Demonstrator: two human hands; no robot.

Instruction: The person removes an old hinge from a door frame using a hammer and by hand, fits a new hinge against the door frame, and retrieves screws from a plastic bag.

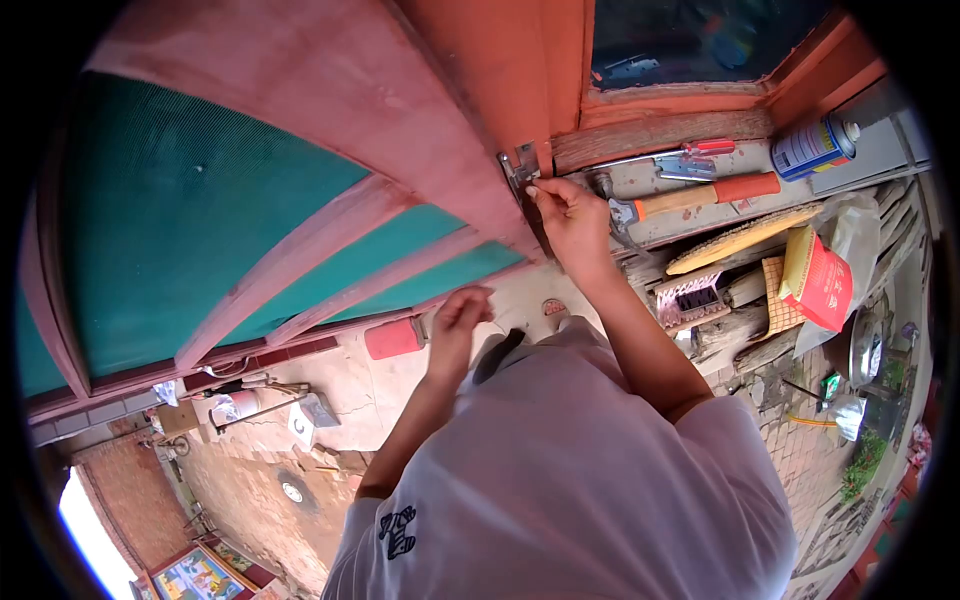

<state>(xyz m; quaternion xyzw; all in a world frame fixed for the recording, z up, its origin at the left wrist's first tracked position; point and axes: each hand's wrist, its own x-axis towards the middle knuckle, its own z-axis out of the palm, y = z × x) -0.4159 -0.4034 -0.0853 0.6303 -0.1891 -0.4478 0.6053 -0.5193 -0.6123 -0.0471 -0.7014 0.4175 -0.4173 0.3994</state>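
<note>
My right hand point(572, 225) is at the edge of the pink-framed screen door point(440, 120), by a metal hinge point(522, 168) on the orange door frame point(560, 60). Its thumb and index finger are pinched together against the lower part of the hinge; anything between them is too small to name. Lower down, my left hand point(458, 330) hovers in front of my body, its fingers curled in. Whatever it may hold is hidden. On the sill to the right of my right hand lie a claw hammer point(705, 197), a red-handled screwdriver point(708, 147) and a loose metal hinge point(686, 168).
A spray can point(815, 148) stands at the sill's right end. Below the sill, split logs point(765, 350) carry a yellow pad point(742, 240) and a red-and-yellow packet point(818, 280). A red block point(395, 339) lies on the floor beneath the door.
</note>
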